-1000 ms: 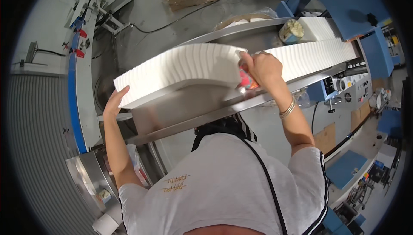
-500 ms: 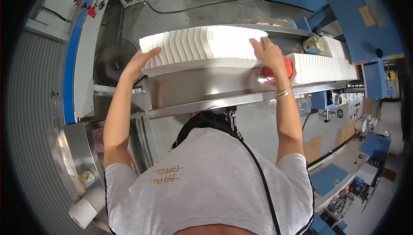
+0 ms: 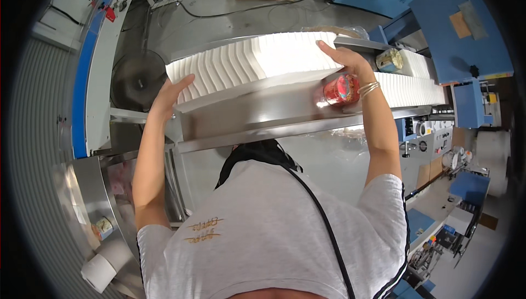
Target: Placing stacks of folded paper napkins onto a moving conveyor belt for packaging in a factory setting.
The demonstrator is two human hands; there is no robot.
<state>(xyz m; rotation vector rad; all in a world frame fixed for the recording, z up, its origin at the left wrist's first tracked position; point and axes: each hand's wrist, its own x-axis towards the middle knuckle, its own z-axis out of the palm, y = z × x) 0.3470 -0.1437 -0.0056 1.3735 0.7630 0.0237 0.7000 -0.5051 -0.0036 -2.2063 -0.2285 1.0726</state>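
A long stack of white folded paper sheets point(image 3: 246, 66), like tissues or napkins, is held from both ends over a metal trough point(image 3: 235, 121). My left hand point(image 3: 171, 96) presses the left end, thumb on top and fingers out of sight behind it. At the other end my right hand point(image 3: 348, 61) is closed on the stack, thumb over the top edge. The stack slants, its left end nearer me. Just nearer me than my right hand, a red, clear-wrapped cylinder point(image 3: 341, 89) lies in the trough. Whether the stack touches the trough floor is hard to tell.
Right of my wrist, another row of white sheets point(image 3: 408, 88) lies in the trough. Behind it are a second row point(image 3: 419, 63) and a pale wrapped cylinder point(image 3: 389, 61). A blue machine point(image 3: 460, 30) stands far right. A long blue-edged bench point(image 3: 96, 63) runs along the left.
The stack's left end has come toward me and slightly left with my left hand. My right hand has shifted away from me on the stack's end, and more of the red cylinder shows.
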